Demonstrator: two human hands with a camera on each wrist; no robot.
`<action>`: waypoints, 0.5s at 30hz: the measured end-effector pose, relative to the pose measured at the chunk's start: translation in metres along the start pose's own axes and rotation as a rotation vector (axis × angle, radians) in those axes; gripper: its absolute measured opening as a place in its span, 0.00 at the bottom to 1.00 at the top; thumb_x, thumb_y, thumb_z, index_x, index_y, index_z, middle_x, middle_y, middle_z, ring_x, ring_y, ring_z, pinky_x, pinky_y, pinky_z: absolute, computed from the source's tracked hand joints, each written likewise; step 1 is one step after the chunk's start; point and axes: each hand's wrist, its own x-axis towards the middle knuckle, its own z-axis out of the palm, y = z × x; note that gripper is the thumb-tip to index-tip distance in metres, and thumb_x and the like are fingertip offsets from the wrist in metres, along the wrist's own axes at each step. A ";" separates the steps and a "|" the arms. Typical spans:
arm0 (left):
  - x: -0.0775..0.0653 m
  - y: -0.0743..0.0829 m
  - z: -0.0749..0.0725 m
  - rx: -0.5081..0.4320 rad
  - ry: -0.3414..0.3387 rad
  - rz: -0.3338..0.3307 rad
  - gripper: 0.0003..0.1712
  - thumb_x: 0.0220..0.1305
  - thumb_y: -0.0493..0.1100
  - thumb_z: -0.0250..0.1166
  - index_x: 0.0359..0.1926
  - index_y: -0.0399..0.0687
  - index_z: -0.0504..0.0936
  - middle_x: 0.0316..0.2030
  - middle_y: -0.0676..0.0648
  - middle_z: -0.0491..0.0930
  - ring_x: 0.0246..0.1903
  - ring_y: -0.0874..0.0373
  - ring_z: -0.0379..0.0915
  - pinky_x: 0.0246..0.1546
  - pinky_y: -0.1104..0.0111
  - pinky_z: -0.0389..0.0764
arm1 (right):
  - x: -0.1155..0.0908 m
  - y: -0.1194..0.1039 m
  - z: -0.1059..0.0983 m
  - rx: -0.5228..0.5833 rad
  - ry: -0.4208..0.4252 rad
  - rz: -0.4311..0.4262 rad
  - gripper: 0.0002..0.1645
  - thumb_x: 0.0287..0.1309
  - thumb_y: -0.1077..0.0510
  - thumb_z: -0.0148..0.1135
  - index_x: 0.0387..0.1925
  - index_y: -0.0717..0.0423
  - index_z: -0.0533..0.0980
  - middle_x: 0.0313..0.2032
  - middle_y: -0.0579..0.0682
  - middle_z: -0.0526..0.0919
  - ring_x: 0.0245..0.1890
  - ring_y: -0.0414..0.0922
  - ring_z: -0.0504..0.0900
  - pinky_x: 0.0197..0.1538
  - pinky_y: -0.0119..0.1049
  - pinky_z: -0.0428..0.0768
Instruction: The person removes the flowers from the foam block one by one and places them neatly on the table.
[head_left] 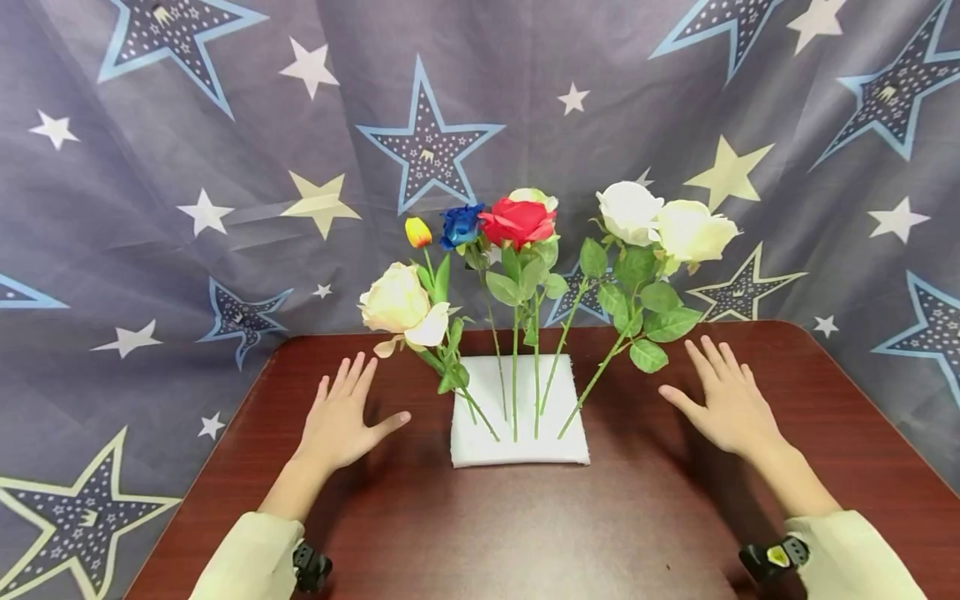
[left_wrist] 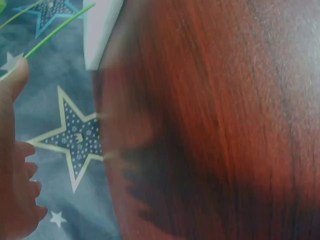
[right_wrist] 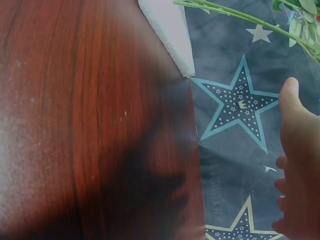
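Note:
Several artificial flowers stand with their stems in a white foam block (head_left: 517, 452). At the left leans a cream rose (head_left: 397, 300), with a yellow-red tulip (head_left: 418, 232) behind it. A blue rose (head_left: 461, 225) and a red rose (head_left: 519, 222) rise in the middle, a pale bloom partly hidden behind the red one. Two white roses, one the white rose (head_left: 630, 213) and one the creamier rose (head_left: 693, 233), lean right. My left hand (head_left: 341, 421) is spread left of the block, holding nothing. Likewise spread and empty, my right hand (head_left: 726, 408) is to its right.
The flowers and block are on a reddish-brown wooden table (head_left: 525, 533). A grey curtain (head_left: 540, 125) with printed stars hangs right behind the table's back edge. Dark wrist devices, such as the left camera (head_left: 311, 568), sit at both cuffs.

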 end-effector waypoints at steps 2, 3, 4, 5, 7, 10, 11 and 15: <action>0.001 0.002 0.001 -0.014 -0.005 0.015 0.61 0.54 0.76 0.55 0.75 0.41 0.50 0.76 0.38 0.46 0.76 0.39 0.39 0.73 0.40 0.44 | 0.002 -0.002 0.001 0.007 0.002 -0.016 0.52 0.62 0.32 0.52 0.73 0.61 0.52 0.73 0.69 0.51 0.74 0.68 0.45 0.67 0.72 0.49; 0.002 0.003 0.003 -0.021 -0.005 0.026 0.61 0.54 0.76 0.56 0.75 0.40 0.50 0.76 0.38 0.46 0.76 0.39 0.40 0.74 0.41 0.44 | 0.003 -0.003 0.001 0.012 0.006 -0.027 0.51 0.62 0.33 0.52 0.73 0.61 0.52 0.72 0.69 0.51 0.74 0.67 0.45 0.67 0.72 0.49; 0.003 0.003 0.004 -0.028 -0.005 0.038 0.61 0.54 0.75 0.57 0.75 0.40 0.50 0.76 0.38 0.46 0.76 0.40 0.40 0.74 0.42 0.45 | 0.003 -0.004 0.002 0.018 0.010 -0.038 0.51 0.62 0.33 0.53 0.73 0.61 0.52 0.72 0.69 0.52 0.74 0.67 0.45 0.68 0.71 0.49; 0.003 0.004 0.006 -0.035 -0.004 0.053 0.61 0.54 0.75 0.58 0.75 0.40 0.50 0.76 0.39 0.46 0.76 0.41 0.40 0.74 0.43 0.46 | 0.003 -0.004 0.002 0.026 0.015 -0.050 0.50 0.62 0.34 0.53 0.73 0.61 0.53 0.72 0.69 0.52 0.74 0.67 0.45 0.68 0.71 0.49; 0.002 0.007 0.010 -0.046 -0.007 0.088 0.60 0.54 0.73 0.60 0.74 0.39 0.51 0.76 0.39 0.48 0.76 0.41 0.42 0.74 0.44 0.48 | 0.003 -0.006 0.004 0.043 0.025 -0.075 0.49 0.62 0.35 0.54 0.73 0.61 0.54 0.72 0.69 0.54 0.74 0.66 0.46 0.69 0.69 0.50; 0.000 0.010 0.018 -0.059 -0.023 0.137 0.59 0.54 0.72 0.61 0.74 0.39 0.53 0.75 0.39 0.51 0.76 0.44 0.43 0.74 0.45 0.50 | 0.001 -0.008 0.005 0.066 0.038 -0.109 0.46 0.62 0.38 0.56 0.72 0.60 0.56 0.71 0.68 0.56 0.74 0.65 0.48 0.69 0.68 0.52; 0.000 0.012 0.020 -0.062 -0.027 0.150 0.59 0.54 0.72 0.61 0.74 0.39 0.53 0.75 0.39 0.52 0.76 0.45 0.44 0.74 0.46 0.51 | 0.000 -0.008 0.006 0.071 0.040 -0.120 0.46 0.62 0.39 0.57 0.71 0.60 0.57 0.71 0.67 0.56 0.74 0.65 0.49 0.70 0.67 0.52; -0.001 0.018 0.024 -0.072 -0.047 0.186 0.58 0.54 0.71 0.62 0.73 0.39 0.55 0.74 0.41 0.54 0.76 0.47 0.46 0.74 0.46 0.53 | -0.001 -0.009 0.010 0.091 0.037 -0.154 0.44 0.62 0.40 0.58 0.71 0.60 0.58 0.72 0.66 0.56 0.74 0.65 0.50 0.71 0.65 0.53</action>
